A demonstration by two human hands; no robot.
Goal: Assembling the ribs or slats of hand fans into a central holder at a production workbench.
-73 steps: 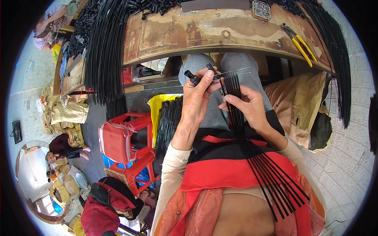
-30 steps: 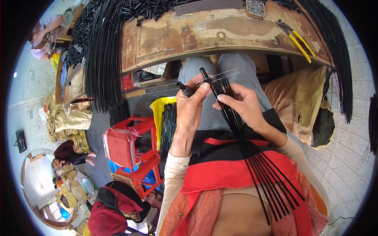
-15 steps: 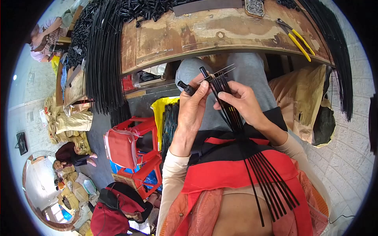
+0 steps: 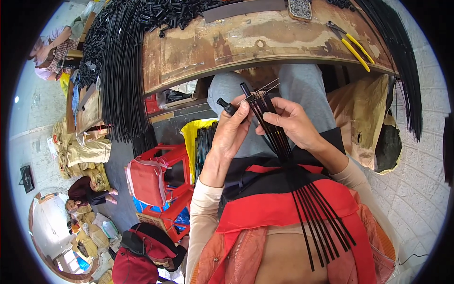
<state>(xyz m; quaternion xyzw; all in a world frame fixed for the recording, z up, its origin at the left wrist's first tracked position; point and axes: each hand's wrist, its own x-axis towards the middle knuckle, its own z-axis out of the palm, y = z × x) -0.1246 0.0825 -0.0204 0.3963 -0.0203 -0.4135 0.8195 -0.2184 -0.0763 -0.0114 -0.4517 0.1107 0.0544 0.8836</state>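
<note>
The view comes from the person's own head, from the left camera of a pair. It looks steeply downward along the body, so the apron lies toward five o'clock. The left hand is near the centre, and the right hand is between two and three o'clock, both quite near. The fisheye bends the bench at twelve o'clock. It reaches as wide as the stool at eight and the wall at three.
</note>
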